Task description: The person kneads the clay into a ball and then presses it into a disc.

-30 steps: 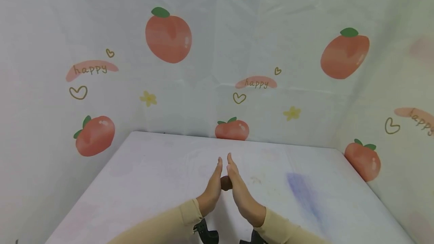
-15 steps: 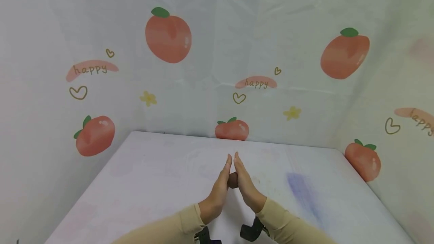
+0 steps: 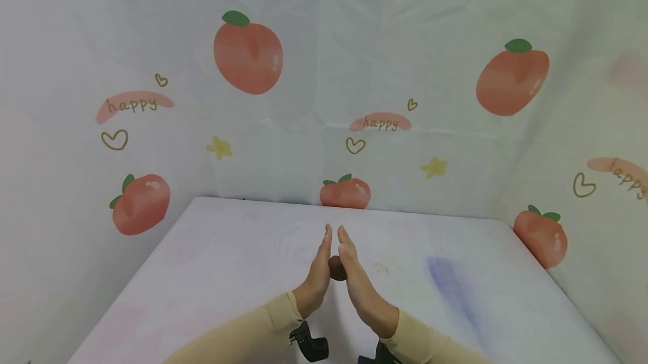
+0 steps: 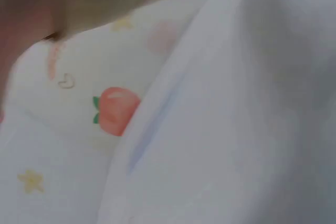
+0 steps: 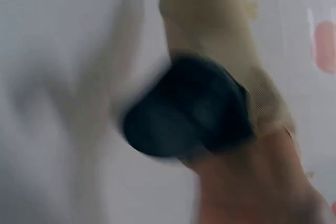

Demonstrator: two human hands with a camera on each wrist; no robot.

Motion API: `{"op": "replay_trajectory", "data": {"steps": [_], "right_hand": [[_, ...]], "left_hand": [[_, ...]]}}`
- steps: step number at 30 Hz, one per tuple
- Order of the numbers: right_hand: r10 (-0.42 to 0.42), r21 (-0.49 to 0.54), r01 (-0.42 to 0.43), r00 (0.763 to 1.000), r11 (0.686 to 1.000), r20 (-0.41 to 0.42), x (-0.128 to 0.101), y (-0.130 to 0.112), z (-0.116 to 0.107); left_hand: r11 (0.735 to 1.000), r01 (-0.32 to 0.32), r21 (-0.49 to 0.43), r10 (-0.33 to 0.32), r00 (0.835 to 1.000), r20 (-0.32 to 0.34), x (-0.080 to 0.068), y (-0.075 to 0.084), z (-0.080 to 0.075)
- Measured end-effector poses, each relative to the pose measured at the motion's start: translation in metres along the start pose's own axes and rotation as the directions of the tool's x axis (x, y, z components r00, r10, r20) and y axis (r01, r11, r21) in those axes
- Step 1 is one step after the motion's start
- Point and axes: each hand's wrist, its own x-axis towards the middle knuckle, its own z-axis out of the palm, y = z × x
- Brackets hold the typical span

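Between the two palms sits a small brown rounded lump (image 3: 336, 268), which could be clay; its sides are partly covered by the hands. My left hand (image 3: 315, 281) presses it from the left with straight fingers pointing up and away. From the other side my right hand (image 3: 363, 291) presses it too, its fingers equally straight. The fingertips lean toward each other without meeting. Both hands are held above the white table (image 3: 243, 251). The lump does not show in either wrist view; the right wrist view is filled by a sleeve (image 5: 210, 19) and a blurred black wrist camera (image 5: 189, 111).
A white cloth backdrop (image 3: 298, 94) printed with peaches, hearts and flowers stands behind and to the right of the table. A blue smudge (image 3: 453, 285) marks the tabletop right of the hands. Black wrist cameras (image 3: 311, 344) hang under the sleeves.
Both hands shifted right half a second ago and are now back left, with the lump still pressed between the palms. The head view has shifted very slightly.
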Motion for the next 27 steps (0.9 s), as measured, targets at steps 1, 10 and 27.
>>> {"op": "replay_trajectory", "data": {"steps": [1, 10, 27], "right_hand": [[-0.006, -0.003, 0.006, 1.000, 1.000, -0.024, 0.003, -0.001, -0.003], [0.095, 0.045, -0.089, 0.984, 0.995, -0.148, 0.032, 0.013, -0.025], [0.036, 0.015, -0.037, 0.998, 0.999, 0.053, -0.004, 0.013, 0.008]], "left_hand": [[1.000, -0.010, 0.011, 0.010, 1.000, 0.022, -0.002, -0.002, 0.002], [0.989, -0.144, 0.044, 0.134, 0.975, 0.177, -0.020, 0.006, 0.017], [0.999, 0.042, -0.030, -0.043, 0.998, -0.050, 0.000, -0.004, -0.005]]}}
